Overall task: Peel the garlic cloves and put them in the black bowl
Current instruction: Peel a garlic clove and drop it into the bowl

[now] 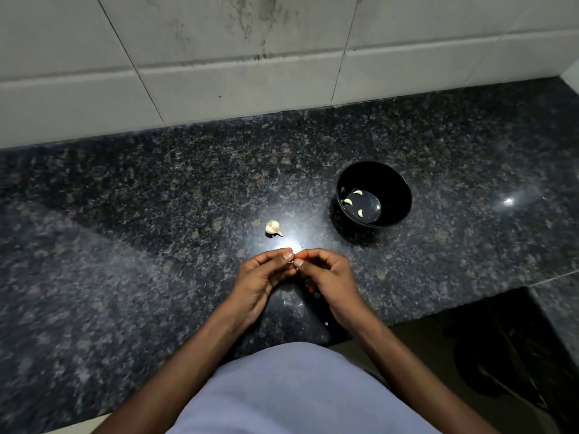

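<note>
Granite counter (156, 214): left hand (260, 280) and right hand (329, 277) together, pinching a barely visible garlic clove (295, 261); black bowl (391, 180) holds three peeled cloves (348, 201)

The person wears a plain pale grey-blue garment (291, 393) over the torso; both forearms are bare, without sleeves, rings, watch or bracelets.

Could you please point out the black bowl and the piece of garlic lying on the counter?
black bowl (395, 195): head view, on its inner wall.
piece of garlic (272, 228): head view, on its pale body.
</note>
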